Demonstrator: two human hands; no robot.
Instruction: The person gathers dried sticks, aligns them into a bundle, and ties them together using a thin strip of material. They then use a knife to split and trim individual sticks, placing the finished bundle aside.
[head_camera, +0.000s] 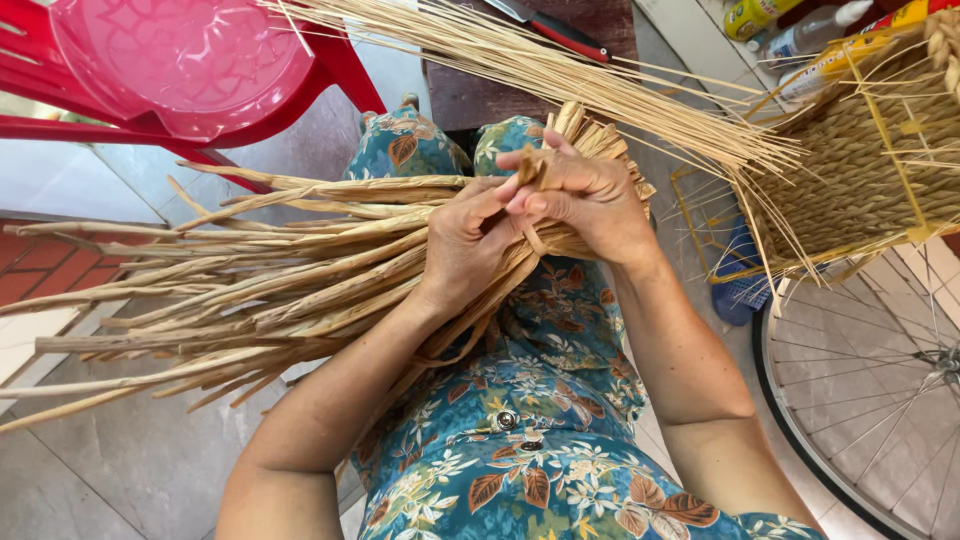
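Note:
A thick bundle of dried tan plant stalks (250, 290) lies across my lap, its loose ends fanning out to the left. My left hand (465, 245) wraps around the bundle near its cut end. My right hand (585, 190) grips the same end from the right, fingers pinching a flat strip (535, 235) that loops around the stalks. Both hands touch each other over the bundle's end, above my floral blue dress (540, 420).
A red plastic chair (180, 70) stands at the upper left. Thin pale reeds (560, 70) stream from a half-woven basket on a yellow wire frame (860, 160) at right. A bicycle wheel (870, 390) sits lower right. A knife (555, 28) and bottles (800, 30) lie at the top.

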